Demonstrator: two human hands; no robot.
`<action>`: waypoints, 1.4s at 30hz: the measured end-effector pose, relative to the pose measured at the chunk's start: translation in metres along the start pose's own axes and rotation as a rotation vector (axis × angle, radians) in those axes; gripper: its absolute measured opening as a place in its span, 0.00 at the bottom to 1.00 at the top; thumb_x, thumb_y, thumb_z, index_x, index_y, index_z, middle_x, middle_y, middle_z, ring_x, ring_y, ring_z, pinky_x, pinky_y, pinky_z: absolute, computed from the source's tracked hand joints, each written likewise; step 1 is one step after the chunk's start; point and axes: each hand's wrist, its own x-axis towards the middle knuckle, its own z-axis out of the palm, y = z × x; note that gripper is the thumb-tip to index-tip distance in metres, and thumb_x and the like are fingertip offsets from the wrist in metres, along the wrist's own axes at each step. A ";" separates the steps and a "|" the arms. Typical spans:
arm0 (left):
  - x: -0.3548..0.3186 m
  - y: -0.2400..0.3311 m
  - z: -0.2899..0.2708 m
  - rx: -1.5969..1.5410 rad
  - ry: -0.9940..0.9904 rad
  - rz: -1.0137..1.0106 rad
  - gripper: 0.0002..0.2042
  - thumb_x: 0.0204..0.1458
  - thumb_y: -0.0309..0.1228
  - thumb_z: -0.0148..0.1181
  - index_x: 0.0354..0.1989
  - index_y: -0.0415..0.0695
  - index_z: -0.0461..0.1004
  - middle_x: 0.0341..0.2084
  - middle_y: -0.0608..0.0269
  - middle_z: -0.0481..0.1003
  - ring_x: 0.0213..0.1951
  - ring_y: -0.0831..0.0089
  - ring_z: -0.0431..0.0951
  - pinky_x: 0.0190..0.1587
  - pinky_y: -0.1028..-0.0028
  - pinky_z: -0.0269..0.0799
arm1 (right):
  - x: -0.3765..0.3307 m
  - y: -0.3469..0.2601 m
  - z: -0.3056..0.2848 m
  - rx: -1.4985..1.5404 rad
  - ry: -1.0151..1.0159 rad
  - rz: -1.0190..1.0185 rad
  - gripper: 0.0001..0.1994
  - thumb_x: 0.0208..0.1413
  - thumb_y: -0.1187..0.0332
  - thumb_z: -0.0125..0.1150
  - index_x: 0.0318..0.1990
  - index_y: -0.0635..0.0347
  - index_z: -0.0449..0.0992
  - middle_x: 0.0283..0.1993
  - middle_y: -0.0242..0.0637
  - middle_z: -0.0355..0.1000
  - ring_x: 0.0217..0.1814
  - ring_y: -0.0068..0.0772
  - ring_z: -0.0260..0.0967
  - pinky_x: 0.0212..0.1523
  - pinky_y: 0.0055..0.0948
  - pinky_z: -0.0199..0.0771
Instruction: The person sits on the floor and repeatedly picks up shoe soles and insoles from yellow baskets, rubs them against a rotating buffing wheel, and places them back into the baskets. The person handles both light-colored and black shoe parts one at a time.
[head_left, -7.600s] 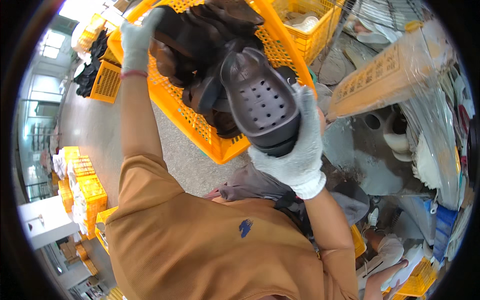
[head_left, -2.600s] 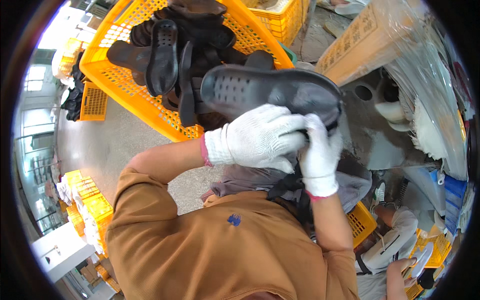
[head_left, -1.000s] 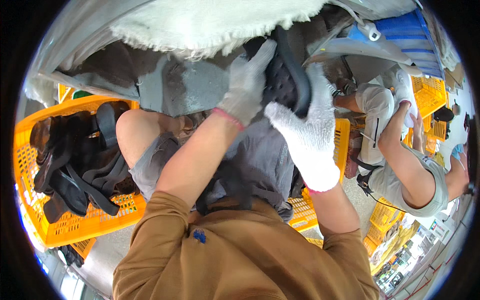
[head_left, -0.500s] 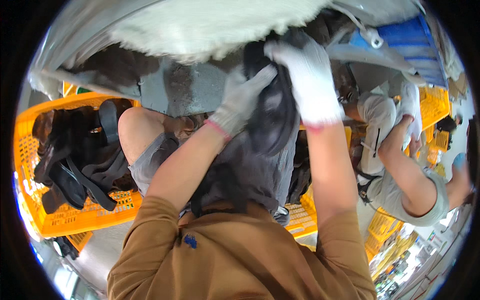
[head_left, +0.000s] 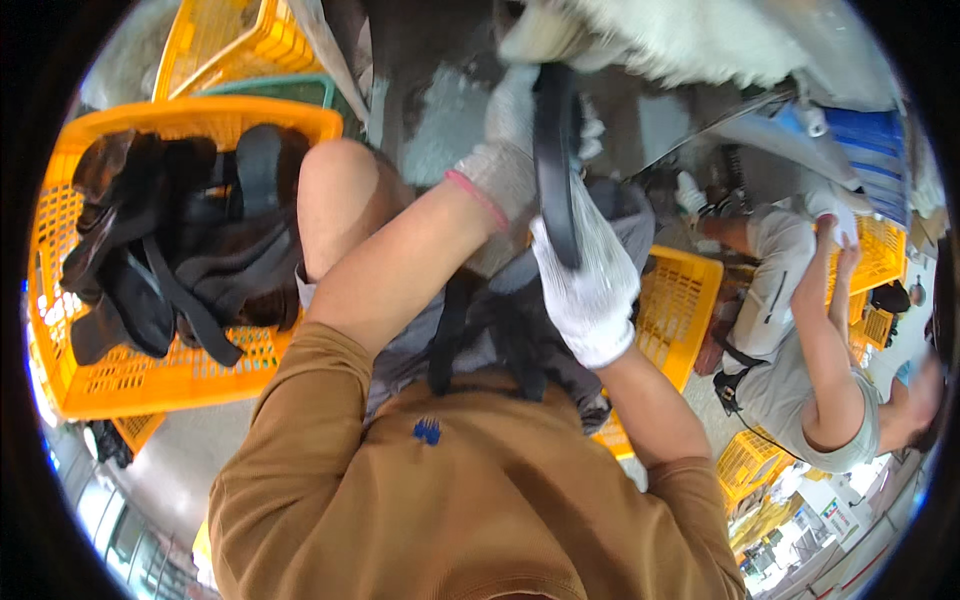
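Observation:
A black shoe sole (head_left: 556,165), seen nearly edge-on, stands upright in front of my body, one end up and the other down. My left hand (head_left: 512,150), in a worn knitted glove with a pink cuff, is closed around its upper part; some of those fingers are hidden and blurred. Around the lower end wraps my right hand (head_left: 592,290) in a whiter glove. Just beyond the sole's upper end hangs a shaggy white buffing wheel (head_left: 700,42). Whether the sole touches it, I cannot tell.
At my left, an orange basket (head_left: 190,400) holds several dark soles (head_left: 190,240). Another orange basket (head_left: 690,290) stands by my right leg. A person (head_left: 830,340) in white gloves sits farther right. Blue ribbed plastic (head_left: 865,160) is at the upper right.
The sole has turned edge-on. My right hand has dropped to its lower end, while my left has risen to its upper part. The view has shifted, putting the white wheel farther right.

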 end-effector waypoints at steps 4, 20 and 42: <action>0.042 -0.006 -0.021 0.390 0.038 0.212 0.32 0.73 0.58 0.47 0.65 0.39 0.73 0.56 0.50 0.81 0.53 0.56 0.82 0.61 0.56 0.81 | 0.087 0.015 0.019 -0.088 0.269 -0.071 0.15 0.67 0.55 0.63 0.53 0.50 0.85 0.38 0.47 0.83 0.36 0.50 0.83 0.36 0.41 0.84; 0.039 -0.009 -0.016 -0.072 -0.148 0.017 0.39 0.63 0.74 0.48 0.58 0.47 0.76 0.36 0.56 0.78 0.39 0.57 0.80 0.48 0.54 0.82 | 0.117 -0.061 -0.043 0.671 -0.444 0.593 0.32 0.57 0.61 0.77 0.67 0.65 0.75 0.57 0.44 0.83 0.52 0.42 0.83 0.59 0.38 0.81; 0.060 -0.016 -0.007 -0.366 0.123 0.041 0.27 0.77 0.50 0.39 0.60 0.40 0.78 0.52 0.56 0.81 0.56 0.63 0.80 0.61 0.63 0.77 | 0.115 -0.048 -0.025 0.352 -0.329 0.361 0.35 0.51 0.55 0.76 0.65 0.64 0.75 0.54 0.48 0.83 0.55 0.45 0.82 0.59 0.42 0.78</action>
